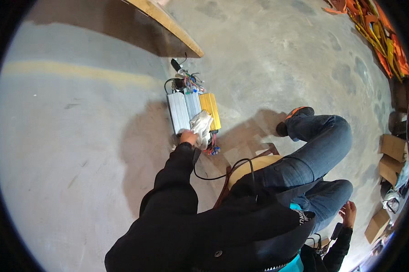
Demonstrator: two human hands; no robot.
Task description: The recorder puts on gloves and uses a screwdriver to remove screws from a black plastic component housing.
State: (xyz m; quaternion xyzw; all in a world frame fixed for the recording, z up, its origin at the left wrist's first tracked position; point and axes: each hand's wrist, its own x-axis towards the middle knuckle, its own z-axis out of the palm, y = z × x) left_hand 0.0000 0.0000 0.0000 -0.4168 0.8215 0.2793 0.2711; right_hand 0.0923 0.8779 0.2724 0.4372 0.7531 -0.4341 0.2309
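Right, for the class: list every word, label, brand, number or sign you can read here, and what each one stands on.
White letters on the black jacket: small, slanted, not copied out here.
Gold case and silver cases: no readable text.
Cardboard boxes: too small and blurred to read.

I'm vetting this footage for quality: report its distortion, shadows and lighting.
Head view: round fisheye distortion, black corners, the tan panel edge bowed; head view: soft-edged shadows on the floor, left of the left hand and near the shoe; head view: floor bright, no harsh glare.
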